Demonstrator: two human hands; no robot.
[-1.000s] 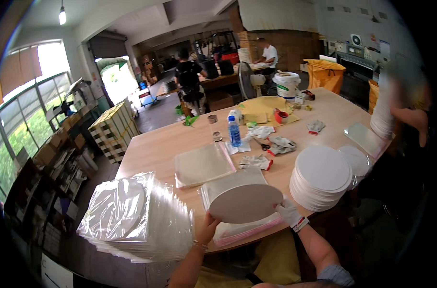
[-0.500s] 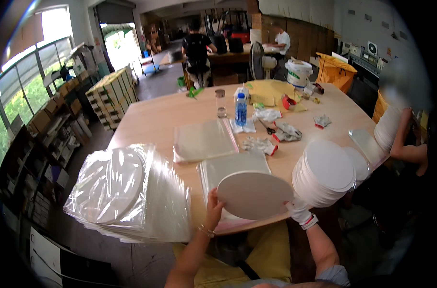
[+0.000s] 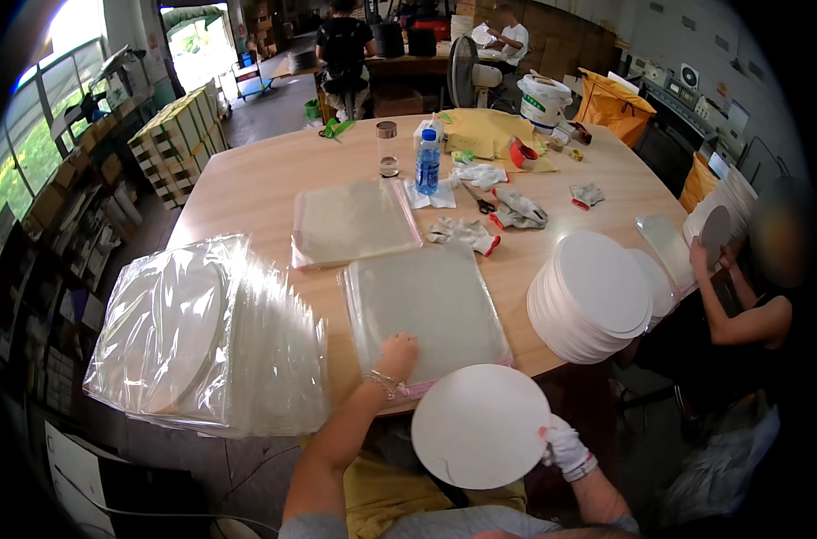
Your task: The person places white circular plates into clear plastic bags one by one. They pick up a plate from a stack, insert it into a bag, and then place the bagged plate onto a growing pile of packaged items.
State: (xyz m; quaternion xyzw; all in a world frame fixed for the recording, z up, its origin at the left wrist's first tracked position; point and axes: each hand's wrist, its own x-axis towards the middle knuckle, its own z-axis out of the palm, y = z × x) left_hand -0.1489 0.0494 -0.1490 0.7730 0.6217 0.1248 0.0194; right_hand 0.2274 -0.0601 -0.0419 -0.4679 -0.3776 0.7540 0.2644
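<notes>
My right hand (image 3: 567,449), in a white glove with bare fingertips, grips the right edge of a round white board (image 3: 480,427), held in front of the table edge over my lap. My bare left hand (image 3: 397,357), with a bracelet at the wrist, rests on the near part of a stack of clear plastic bags (image 3: 426,301). Its fingers are curled down; what they pinch, if anything, is hidden. To the right stands a tall stack of round white boards (image 3: 597,292). At the left lies a pile of boards in clear bags (image 3: 166,332).
Another bag stack (image 3: 355,223) lies farther back. Beyond are a water bottle (image 3: 428,162), a glass cup (image 3: 387,148), scissors (image 3: 482,203), work gloves (image 3: 519,211), red tape (image 3: 522,154) and a white bucket (image 3: 544,101). At the right, a co-worker (image 3: 741,287) holds a grey disc.
My left hand has let go of the round board and moved onto the bag stack. My right hand has brought the board down toward me, its face turned more upward. The view has shifted.
</notes>
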